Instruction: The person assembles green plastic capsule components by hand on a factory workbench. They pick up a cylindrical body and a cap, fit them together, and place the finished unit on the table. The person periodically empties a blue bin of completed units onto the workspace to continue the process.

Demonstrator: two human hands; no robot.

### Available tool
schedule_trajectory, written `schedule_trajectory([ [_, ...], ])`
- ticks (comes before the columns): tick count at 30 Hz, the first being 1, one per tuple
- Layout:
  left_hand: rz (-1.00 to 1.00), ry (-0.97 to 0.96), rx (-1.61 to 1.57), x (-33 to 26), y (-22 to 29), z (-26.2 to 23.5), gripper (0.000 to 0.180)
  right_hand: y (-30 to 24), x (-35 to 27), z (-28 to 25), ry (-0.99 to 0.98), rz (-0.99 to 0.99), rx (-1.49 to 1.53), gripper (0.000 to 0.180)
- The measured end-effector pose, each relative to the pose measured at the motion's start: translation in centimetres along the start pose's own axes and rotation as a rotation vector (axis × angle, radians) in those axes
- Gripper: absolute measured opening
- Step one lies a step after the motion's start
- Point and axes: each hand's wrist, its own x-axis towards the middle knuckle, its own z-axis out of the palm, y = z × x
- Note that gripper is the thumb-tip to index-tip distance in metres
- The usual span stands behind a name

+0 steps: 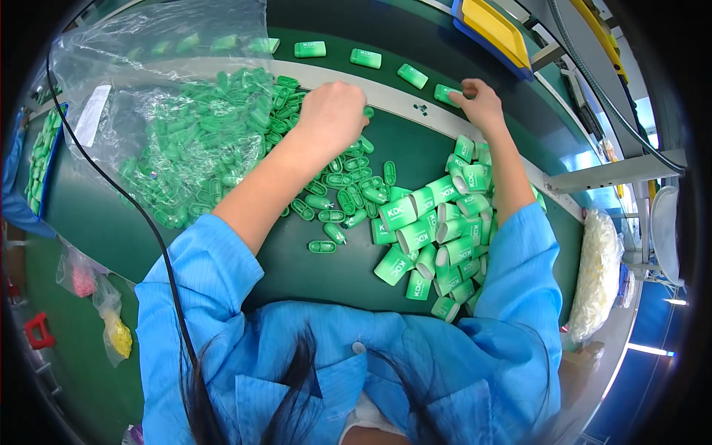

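Note:
My left hand (332, 116) is closed above the far edge of a heap of small green oval plastic caps (337, 180). Its fingertips face away, so what they hold is hidden; one green oval cap (368, 112) shows right beside it. Further right, my right hand (480, 105) reaches over the dark conveyor belt, its fingers on the end of a green-and-white casing (445, 94). Below that forearm lies a pile of similar hollow, flattened casings (437, 230), gradient green with white print and open ends.
More casings (366, 58) lie spaced along the belt. A clear plastic bag (200, 111) covers many caps at the left, with a black cable (126, 189) across it. A yellow tray (498, 33) stands far right. A bag of white pieces (597, 278) lies right.

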Motion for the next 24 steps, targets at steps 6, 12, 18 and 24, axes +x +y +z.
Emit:
schedule_trajectory([
  [6,0.008,0.057,-0.198,-0.9,1.4,0.5,0.025,-8.8,-10.8,-4.5,-0.543,-0.396,0.207,0.032],
  [12,-0.237,-0.223,-0.881,-1.8,2.5,-1.9,0.03,-8.4,-17.6,-3.1,-0.435,-0.729,0.019,0.038],
  [18,-0.453,-0.405,-1.672,-2.8,2.2,-1.7,0.035,-8.5,-16.0,-3.1,-0.391,-0.256,0.335,0.027],
  [24,-0.419,-0.289,-1.67,-3.1,2.0,-1.4,0.033,-8.2,-14.1,-2.9,-0.429,-0.024,0.827,0.028],
])
